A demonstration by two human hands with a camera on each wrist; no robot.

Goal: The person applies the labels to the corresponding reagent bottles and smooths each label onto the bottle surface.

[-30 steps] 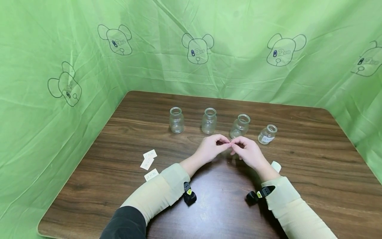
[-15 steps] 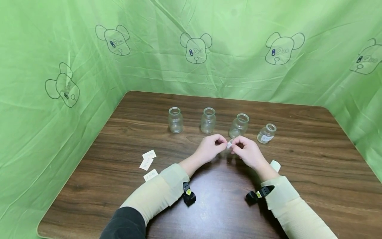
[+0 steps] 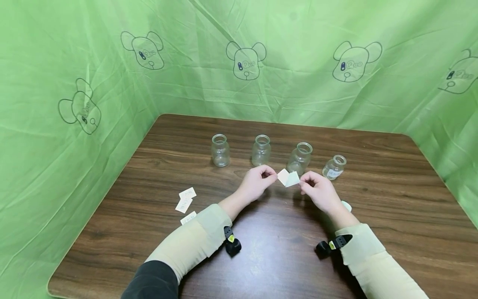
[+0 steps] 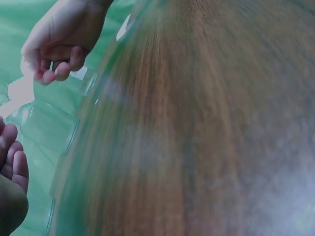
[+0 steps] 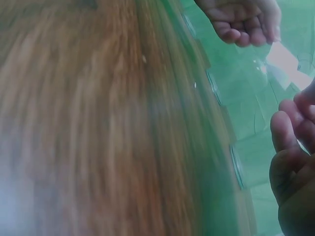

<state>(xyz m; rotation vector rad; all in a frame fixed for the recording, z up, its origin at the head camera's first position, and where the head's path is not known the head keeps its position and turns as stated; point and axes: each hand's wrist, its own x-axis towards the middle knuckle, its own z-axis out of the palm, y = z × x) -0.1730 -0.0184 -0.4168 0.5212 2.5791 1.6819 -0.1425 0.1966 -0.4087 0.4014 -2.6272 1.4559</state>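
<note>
My left hand [image 3: 254,182] pinches a pinkish-white paper piece [image 3: 283,176] between thumb and index finger. My right hand [image 3: 318,191] pinches a pale greenish-white paper piece [image 3: 293,179] by its outer corner. The two pieces meet at their lower inner corners in a V shape, like a sticky label and its backing. They are held up in front of a clear glass jar [image 3: 304,149], overlapping its lower part in the head view. In the right wrist view, the white paper [image 5: 283,58] spans the gap between both hands.
More clear glass jars, one on the left [image 3: 220,151] and one in the middle [image 3: 261,151], stand in a row. A smaller jar [image 3: 333,168] at right bears a white label. Handwritten paper slips [image 3: 184,204] lie at left. A white object [image 3: 347,206] is partly hidden by the right forearm.
The hands have drawn apart, the left going left and the right going right. The paper, hidden in the fingers at first, now shows as two spread pieces.
</note>
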